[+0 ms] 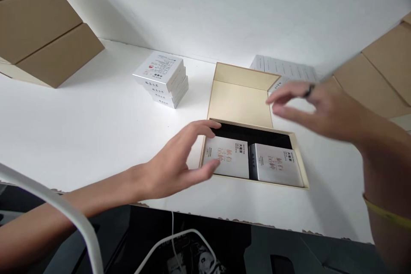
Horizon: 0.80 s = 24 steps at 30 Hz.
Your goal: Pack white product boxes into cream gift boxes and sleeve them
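An open cream gift box lies on the white table, its lid folded back. Inside it, two silver-white small tea boxes, a left one and a right one, lie side by side with printed faces up. A dark strip of the interior shows behind them. My left hand is at the box's left end, fingers and thumb apart around the left tea box's edge; whether it touches is unclear. Raised by the lid's right side, my right hand has thumb and fingers slightly apart with nothing visible between them.
Left of the lid stands a stack of small white boxes. A row of similar boxes stands behind the lid, by the wall. Large tan boxes stand at the left and right. White curved tubing crosses the lower left foreground.
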Tool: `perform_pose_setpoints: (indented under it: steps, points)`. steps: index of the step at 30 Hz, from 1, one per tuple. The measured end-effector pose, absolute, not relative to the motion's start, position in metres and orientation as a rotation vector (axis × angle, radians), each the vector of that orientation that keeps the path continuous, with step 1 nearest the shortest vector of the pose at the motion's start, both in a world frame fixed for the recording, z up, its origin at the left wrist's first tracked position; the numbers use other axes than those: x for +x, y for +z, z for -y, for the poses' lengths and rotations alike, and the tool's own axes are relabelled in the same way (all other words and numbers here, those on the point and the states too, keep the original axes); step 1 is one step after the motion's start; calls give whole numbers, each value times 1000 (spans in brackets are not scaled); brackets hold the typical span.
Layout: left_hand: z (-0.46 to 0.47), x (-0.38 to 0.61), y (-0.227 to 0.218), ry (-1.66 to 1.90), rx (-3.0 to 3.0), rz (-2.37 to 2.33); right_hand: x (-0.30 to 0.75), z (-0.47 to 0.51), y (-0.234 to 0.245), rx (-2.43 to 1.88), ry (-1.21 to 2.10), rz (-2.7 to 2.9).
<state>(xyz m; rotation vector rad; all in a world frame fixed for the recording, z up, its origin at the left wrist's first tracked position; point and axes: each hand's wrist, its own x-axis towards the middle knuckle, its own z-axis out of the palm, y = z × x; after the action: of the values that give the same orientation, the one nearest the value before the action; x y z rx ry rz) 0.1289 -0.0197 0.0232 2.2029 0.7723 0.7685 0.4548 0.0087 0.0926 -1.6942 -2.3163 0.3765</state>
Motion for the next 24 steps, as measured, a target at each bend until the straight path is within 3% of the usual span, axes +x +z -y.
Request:
perform_pose_setpoints:
  steps: [4, 15, 20, 24]
  points:
    - [33, 120, 10, 952, 2065, -994, 449, -89, 71, -1891, -230, 2331]
    - [48, 111, -8, 910, 1885, -1051, 450, -122, 54, -1908, -392, 2507]
    - [46, 114, -10, 870, 1876, -1056, 450, -83, 80, -1893, -551, 2474]
    - [48, 109, -10, 774, 1889, -1059, 451, 30, 90, -1873, -584, 2412]
